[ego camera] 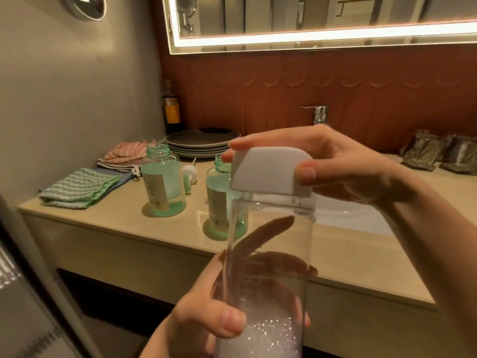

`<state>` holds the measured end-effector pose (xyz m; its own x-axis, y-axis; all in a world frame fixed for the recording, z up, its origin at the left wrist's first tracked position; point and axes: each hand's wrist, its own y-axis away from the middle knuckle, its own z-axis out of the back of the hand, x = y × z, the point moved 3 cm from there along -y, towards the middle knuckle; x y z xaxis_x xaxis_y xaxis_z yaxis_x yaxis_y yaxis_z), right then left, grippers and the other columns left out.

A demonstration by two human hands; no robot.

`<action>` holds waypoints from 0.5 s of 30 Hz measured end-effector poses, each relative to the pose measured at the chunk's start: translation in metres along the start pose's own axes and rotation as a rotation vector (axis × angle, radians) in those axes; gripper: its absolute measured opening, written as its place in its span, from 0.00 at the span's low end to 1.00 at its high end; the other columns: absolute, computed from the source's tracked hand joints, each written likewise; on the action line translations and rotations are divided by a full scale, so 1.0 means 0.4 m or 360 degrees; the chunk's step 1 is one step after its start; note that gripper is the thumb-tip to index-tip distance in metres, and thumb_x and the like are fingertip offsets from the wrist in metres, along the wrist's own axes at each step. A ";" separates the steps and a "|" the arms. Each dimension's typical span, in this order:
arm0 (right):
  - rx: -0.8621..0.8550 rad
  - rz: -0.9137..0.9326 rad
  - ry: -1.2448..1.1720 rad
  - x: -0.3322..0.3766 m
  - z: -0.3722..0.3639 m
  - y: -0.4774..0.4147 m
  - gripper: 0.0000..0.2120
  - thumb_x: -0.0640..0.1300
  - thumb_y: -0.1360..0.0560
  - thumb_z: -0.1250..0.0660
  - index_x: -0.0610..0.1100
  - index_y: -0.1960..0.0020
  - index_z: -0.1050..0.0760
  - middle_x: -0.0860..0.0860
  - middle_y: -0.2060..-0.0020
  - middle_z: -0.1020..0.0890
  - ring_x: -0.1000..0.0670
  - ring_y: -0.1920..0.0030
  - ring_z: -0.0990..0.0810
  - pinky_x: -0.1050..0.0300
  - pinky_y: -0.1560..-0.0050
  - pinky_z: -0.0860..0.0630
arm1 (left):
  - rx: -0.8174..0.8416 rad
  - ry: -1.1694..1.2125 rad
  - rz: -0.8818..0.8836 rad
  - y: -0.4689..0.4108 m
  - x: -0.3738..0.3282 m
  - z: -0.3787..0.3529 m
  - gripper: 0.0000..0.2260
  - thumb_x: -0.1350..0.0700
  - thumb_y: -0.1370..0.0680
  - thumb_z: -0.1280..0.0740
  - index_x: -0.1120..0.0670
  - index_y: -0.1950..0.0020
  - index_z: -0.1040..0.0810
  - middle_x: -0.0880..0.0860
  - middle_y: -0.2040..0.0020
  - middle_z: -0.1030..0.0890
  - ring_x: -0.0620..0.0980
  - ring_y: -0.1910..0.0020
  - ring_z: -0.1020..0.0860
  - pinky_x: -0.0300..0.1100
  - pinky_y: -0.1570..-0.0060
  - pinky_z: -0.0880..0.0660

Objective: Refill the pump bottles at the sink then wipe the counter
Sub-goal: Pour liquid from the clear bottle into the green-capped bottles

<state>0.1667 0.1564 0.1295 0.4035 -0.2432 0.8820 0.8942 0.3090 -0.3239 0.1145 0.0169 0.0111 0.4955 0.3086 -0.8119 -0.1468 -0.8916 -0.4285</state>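
Observation:
I hold a tall clear refill bottle upright in front of the counter; foamy liquid sits at its bottom. My left hand grips its lower part. My right hand pinches its white cap at the top. Two green pump bottles stand uncapped on the beige counter: one to the left, one partly behind the clear bottle. Both hold pale green liquid. A white pump head lies between them.
Folded cloths lie at the counter's left: a green one and a pink one. Stacked dark plates and a dark bottle stand at the back. The white sink basin and chrome tap are behind my right hand. Wrapped glasses sit far right.

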 end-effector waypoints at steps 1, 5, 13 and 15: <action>0.0031 -0.0012 -0.0043 -0.007 0.002 -0.001 0.27 0.52 0.31 0.29 0.46 0.35 0.28 0.52 0.42 0.22 0.52 0.43 0.24 0.63 0.50 0.26 | 0.0000 0.0006 -0.0002 0.001 -0.008 0.008 0.34 0.64 0.28 0.32 0.63 0.25 0.43 0.62 0.35 0.28 0.57 0.37 0.27 0.50 0.35 0.34; 0.0014 -0.0053 -0.0057 -0.025 0.009 0.003 0.24 0.50 0.30 0.30 0.46 0.35 0.26 0.52 0.41 0.22 0.53 0.43 0.23 0.64 0.50 0.26 | -0.0194 -0.0265 0.0035 -0.004 0.005 0.012 0.32 0.62 0.33 0.30 0.55 0.29 0.32 0.59 0.40 0.22 0.57 0.44 0.22 0.49 0.41 0.29; -0.0621 -0.0485 0.1507 -0.048 -0.008 -0.024 0.24 0.69 0.31 0.40 0.51 0.52 0.20 0.57 0.60 0.19 0.59 0.59 0.23 0.61 0.64 0.27 | -0.1067 -0.1083 0.0097 0.004 0.006 0.053 0.43 0.52 0.47 0.23 0.42 0.33 0.31 0.48 0.48 0.17 0.50 0.56 0.17 0.37 0.59 0.24; -0.0721 -0.0470 0.1943 -0.055 -0.024 -0.025 0.33 0.71 0.29 0.52 0.47 0.57 0.21 0.53 0.63 0.20 0.56 0.62 0.24 0.54 0.62 0.26 | -0.1098 -0.1146 0.0119 0.002 0.015 0.052 0.45 0.51 0.47 0.22 0.42 0.31 0.33 0.45 0.49 0.18 0.47 0.57 0.17 0.37 0.60 0.24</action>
<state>0.1508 0.1498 0.1100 -0.1140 -0.9827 0.1460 0.8665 -0.1702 -0.4693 0.0994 0.0249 -0.0025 -0.1652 0.1673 -0.9720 0.4859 -0.8438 -0.2278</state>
